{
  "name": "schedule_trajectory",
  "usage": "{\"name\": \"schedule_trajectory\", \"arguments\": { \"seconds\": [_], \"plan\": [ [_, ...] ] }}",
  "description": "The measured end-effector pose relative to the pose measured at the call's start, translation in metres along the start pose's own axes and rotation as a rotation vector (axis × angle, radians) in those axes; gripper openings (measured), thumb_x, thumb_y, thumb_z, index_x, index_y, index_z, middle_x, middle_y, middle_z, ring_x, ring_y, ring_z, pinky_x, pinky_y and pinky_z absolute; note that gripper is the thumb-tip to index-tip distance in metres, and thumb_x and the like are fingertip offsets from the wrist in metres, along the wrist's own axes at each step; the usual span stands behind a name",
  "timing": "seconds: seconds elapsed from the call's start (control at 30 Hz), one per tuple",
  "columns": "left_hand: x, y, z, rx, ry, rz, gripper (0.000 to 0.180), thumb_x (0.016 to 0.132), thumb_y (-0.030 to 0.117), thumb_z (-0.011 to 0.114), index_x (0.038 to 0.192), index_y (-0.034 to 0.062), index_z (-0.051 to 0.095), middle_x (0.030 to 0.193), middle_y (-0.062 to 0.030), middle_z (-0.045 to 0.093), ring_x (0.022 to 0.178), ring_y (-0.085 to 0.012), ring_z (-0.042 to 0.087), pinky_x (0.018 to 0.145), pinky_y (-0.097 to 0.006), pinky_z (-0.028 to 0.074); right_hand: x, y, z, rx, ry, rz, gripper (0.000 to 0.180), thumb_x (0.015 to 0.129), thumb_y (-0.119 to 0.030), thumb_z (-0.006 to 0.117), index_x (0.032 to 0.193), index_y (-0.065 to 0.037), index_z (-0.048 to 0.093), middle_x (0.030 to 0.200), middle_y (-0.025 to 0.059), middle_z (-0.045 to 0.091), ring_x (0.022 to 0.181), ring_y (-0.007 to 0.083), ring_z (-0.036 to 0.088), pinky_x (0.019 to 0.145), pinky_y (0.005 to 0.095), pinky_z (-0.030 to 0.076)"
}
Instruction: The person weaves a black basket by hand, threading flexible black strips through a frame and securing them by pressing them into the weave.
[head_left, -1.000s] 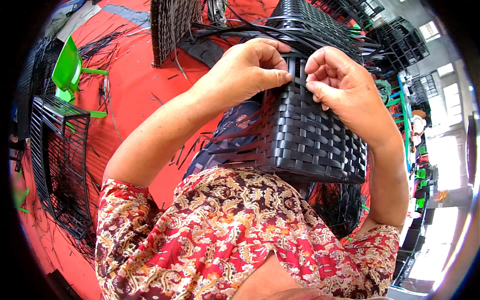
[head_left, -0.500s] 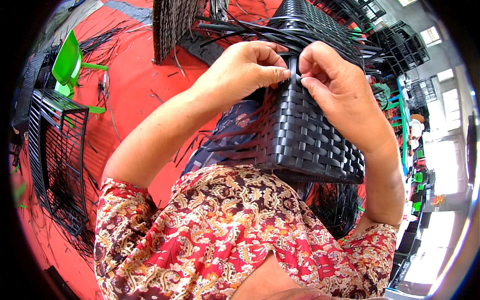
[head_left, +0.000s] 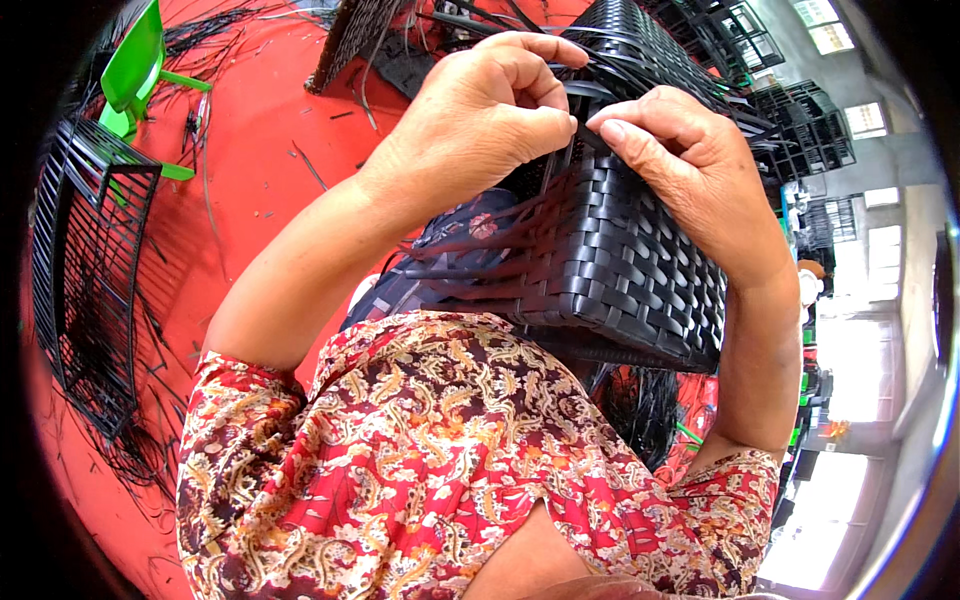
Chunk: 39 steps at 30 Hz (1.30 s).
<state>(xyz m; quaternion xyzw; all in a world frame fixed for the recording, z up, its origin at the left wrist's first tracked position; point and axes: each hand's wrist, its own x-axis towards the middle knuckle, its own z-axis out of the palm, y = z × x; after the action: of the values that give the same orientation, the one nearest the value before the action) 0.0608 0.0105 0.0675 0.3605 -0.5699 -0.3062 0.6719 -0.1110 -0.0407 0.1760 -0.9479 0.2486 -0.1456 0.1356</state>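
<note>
A black woven wicker piece (head_left: pixel 620 260) rests on my lap, its plaited face toward me and loose black strips trailing off its left and top edges. My left hand (head_left: pixel 480 110) is at its upper edge, thumb and fingers pinched on a black weaving strip (head_left: pixel 590 90). My right hand (head_left: pixel 690 170) lies over the top right of the weave, its fingertips pinching the same strip right beside my left thumb. The two hands nearly touch. I wear a red patterned shirt (head_left: pixel 420 470).
The floor is red (head_left: pixel 260 140), littered with loose black strips. A black metal frame (head_left: pixel 85 270) lies at the left, a green plastic chair (head_left: pixel 135 70) beyond it. More woven and bare frames (head_left: pixel 790 110) are stacked at the upper right.
My hands have come together at the top edge of the weave; the right hand slid left from the panel's face to meet the left thumb on the strip.
</note>
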Motion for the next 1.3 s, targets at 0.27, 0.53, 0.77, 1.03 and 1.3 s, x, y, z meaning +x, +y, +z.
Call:
{"name": "schedule_trajectory", "arguments": {
  "seconds": [0.27,0.53,0.77,1.03,1.3],
  "plan": [
    [-0.027,-0.036,0.018,-0.395,0.057,-0.218,0.017,0.089,0.016,0.065,0.102,0.0048,0.065,0.087,0.0058,0.057,0.066,-0.001,0.048,0.059,-0.016,0.038,0.007,0.016,0.001,0.056,-0.037,0.09,0.024,0.083,-0.018,0.071,0.074,0.001,0.059,0.087,0.0033,0.055,0.069,0.0089,0.047,0.064,0.0229,0.039],
    [-0.022,-0.06,0.052,-0.681,-0.076,-0.465,0.022,0.089,0.019,0.066,0.105,0.0031,0.068,0.085,0.0022,0.065,0.067,-0.0028,0.052,0.059,-0.017,0.04,0.011,-0.002,0.001,0.203,-0.094,0.133,0.019,0.083,-0.013,0.067,0.07,-0.002,0.057,0.125,0.011,0.053,0.107,0.0129,0.049,0.086,0.0253,0.037],
    [-0.012,-0.057,0.057,-0.8,-0.238,-0.564,0.014,0.088,0.016,0.067,0.098,0.0064,0.07,0.079,0.004,0.064,0.062,-0.0018,0.049,0.054,-0.019,0.037,0.011,0.009,-0.003,-0.218,-0.099,-0.023,0.019,0.078,-0.017,0.069,0.069,-0.004,0.059,0.125,0.0147,0.057,0.124,0.0312,0.045,0.106,0.0391,0.029],
    [-0.014,-0.062,0.069,-0.935,-0.193,-0.515,0.009,0.087,0.018,0.068,0.09,0.0098,0.07,0.069,0.0077,0.058,0.058,-0.0032,0.046,0.053,-0.019,0.037,-0.003,0.013,-0.013,-0.196,-0.067,0.034,0.015,0.08,-0.021,0.07,0.079,-0.006,0.066,0.133,0.0135,0.053,0.132,0.0281,0.038,0.11,0.0394,0.024],
    [-0.012,-0.064,0.069,-0.691,-0.25,-0.345,0.018,0.087,0.016,0.068,0.099,0.0038,0.072,0.08,0.0041,0.058,0.074,-0.0048,0.053,0.067,-0.021,0.042,-0.004,0.011,-0.012,-0.136,-0.04,0.034,0.017,0.074,-0.008,0.064,0.063,-0.004,0.052,0.126,0.0122,0.06,0.13,0.0306,0.042,0.112,0.0415,0.023]
  ]
}}
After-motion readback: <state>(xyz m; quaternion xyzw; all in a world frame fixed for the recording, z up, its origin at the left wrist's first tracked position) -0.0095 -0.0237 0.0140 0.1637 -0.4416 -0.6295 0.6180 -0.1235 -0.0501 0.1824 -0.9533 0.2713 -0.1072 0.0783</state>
